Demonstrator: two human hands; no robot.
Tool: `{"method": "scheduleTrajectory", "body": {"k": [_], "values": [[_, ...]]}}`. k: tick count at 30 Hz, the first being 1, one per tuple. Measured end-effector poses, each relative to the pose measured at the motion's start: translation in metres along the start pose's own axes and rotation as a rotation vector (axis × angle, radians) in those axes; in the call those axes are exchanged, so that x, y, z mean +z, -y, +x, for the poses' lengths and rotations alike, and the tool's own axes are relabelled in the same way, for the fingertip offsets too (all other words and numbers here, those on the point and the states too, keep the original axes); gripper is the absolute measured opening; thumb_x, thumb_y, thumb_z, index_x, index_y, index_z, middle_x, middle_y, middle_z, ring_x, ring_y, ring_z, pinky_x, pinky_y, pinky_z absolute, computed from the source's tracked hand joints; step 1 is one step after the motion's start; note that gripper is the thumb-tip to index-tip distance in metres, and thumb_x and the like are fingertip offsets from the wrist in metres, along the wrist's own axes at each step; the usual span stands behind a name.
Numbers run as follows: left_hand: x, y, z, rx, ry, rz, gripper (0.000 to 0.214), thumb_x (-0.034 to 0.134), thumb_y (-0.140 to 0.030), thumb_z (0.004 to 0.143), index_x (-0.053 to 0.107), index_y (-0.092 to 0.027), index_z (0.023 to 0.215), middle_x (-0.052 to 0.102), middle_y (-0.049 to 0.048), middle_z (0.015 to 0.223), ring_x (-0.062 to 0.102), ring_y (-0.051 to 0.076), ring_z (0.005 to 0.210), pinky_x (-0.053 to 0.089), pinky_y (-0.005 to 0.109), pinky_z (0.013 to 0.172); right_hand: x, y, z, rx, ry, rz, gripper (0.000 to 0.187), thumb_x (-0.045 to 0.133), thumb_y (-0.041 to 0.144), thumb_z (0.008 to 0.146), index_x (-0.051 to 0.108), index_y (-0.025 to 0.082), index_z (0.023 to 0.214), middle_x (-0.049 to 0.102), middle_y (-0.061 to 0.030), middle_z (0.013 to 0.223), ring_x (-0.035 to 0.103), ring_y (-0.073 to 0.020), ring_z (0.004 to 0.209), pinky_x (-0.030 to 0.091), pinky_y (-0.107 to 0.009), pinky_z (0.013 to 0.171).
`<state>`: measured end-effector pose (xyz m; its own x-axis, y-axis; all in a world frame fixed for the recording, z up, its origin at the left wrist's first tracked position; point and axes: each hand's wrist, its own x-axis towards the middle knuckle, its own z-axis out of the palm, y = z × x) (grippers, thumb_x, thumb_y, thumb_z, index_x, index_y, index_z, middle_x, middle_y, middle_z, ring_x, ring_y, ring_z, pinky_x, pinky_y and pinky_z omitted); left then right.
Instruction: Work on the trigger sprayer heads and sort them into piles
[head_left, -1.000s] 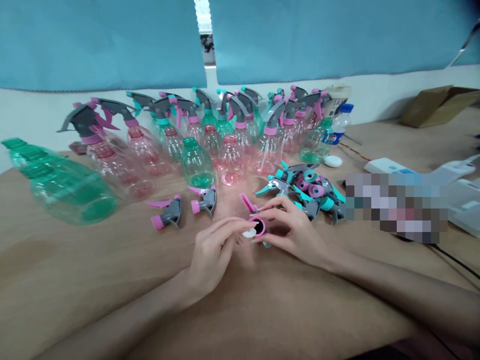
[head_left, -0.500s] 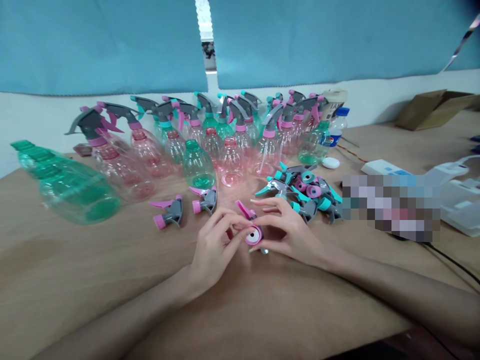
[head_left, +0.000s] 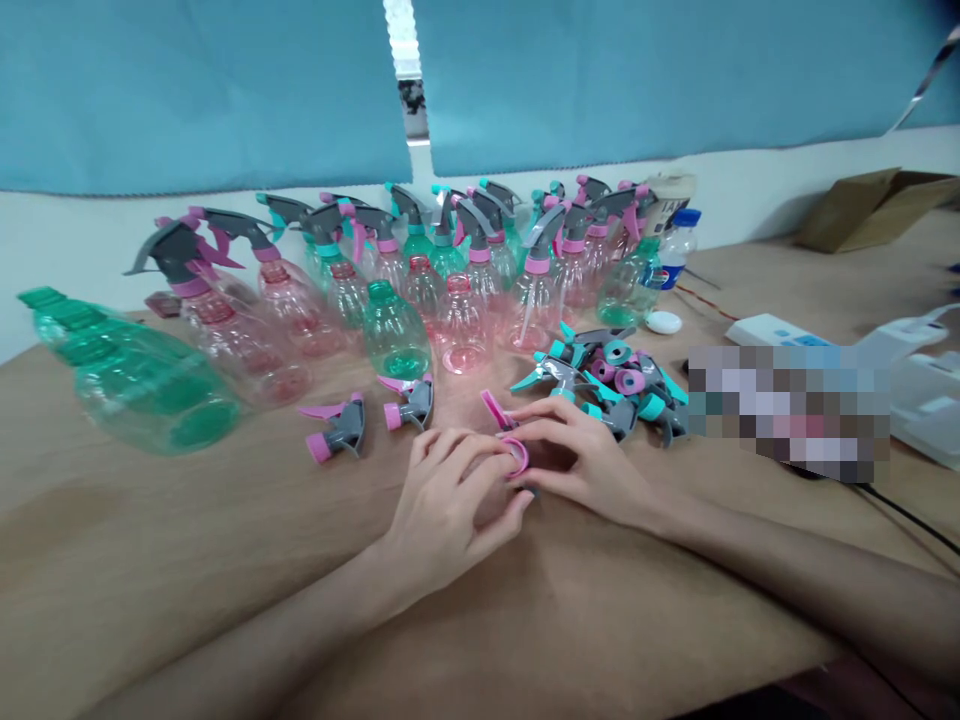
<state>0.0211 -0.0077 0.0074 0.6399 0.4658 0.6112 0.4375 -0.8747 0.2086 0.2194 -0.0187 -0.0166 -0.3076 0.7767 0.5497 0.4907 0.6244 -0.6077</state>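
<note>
My right hand (head_left: 581, 462) grips a spray trigger head (head_left: 506, 432) with a pink collar and pink lever, low over the wooden table (head_left: 187, 560). My left hand (head_left: 450, 505) presses its fingers against the pink collar from the left, covering its opening. A small white disc seen earlier is hidden under the fingers. Two loose pink-and-grey trigger heads (head_left: 341, 428) lie to the left. A pile of teal and pink trigger heads (head_left: 615, 375) lies just behind my right hand.
Several pink and green spray bottles (head_left: 457, 280) stand in rows at the back; a big green bottle (head_left: 135, 370) lies on its side at left. A white cap (head_left: 664, 322), a white device (head_left: 772, 330) and a cardboard box (head_left: 870, 210) sit to the right.
My left hand has brought the small white disc into the pink collar and now covers the collar with its fingers. The right hand has kept hold of the trigger head.
</note>
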Motion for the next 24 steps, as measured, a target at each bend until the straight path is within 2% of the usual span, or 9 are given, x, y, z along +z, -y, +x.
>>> {"method": "scheduleTrajectory", "body": {"k": [6, 24], "values": [[0.0007, -0.0001, 0.0000, 0.007, 0.003, 0.007, 0.011, 0.061, -0.022, 0.085, 0.061, -0.020, 0.095, 0.070, 0.0017, 0.098, 0.059, 0.020, 0.089, 0.037, 0.037, 0.081, -0.0007, 0.0011, 0.0001, 0.016, -0.009, -0.002, 0.027, 0.068, 0.027, 0.081, 0.065, 0.020, 0.107, 0.059, -0.0104, 0.115, 0.057, -0.0214, 0.110, 0.049, -0.037, 0.094], [-0.0010, 0.0030, 0.0016, 0.031, 0.003, 0.012, 0.009, 0.057, -0.018, 0.088, 0.061, -0.020, 0.095, 0.072, 0.0008, 0.100, 0.060, 0.019, 0.088, 0.040, 0.036, 0.078, -0.0023, 0.0022, -0.0007, 0.035, -0.033, 0.019, 0.027, 0.066, 0.029, 0.082, 0.066, 0.022, 0.108, 0.060, -0.0092, 0.117, 0.057, -0.0230, 0.112, 0.049, -0.040, 0.096]]}}
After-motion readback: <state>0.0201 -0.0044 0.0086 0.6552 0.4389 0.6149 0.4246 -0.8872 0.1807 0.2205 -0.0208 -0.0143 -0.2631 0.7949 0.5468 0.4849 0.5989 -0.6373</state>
